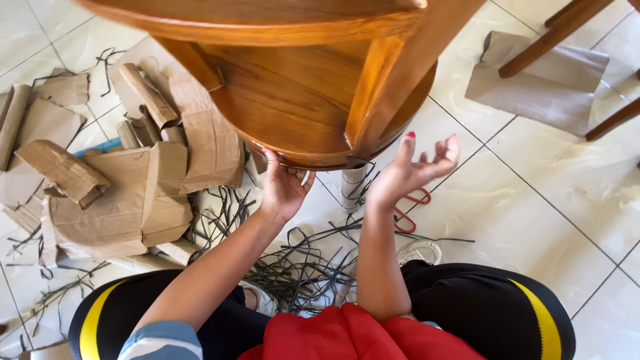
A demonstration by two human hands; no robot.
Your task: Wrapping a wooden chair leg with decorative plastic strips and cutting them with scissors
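While your left hand (283, 187) cups the round wooden stool (300, 100) by its rim, fingers spread, your right hand (410, 170) hovers open just beside its leg — red scissors (407, 213) below, cardboard scraps (133, 180) leftward.

Round stool (293, 87): glossy varnished wood. Scraps (127, 193): matt corrugated cardboard. Floor (553, 200): smooth glossy tile.

Bright, even daylight fills the scene; soft glare sheens the floor tiles (533, 193) beyond the fingers (445, 148), which look slightly motion-blurred, and shadows stay faint.
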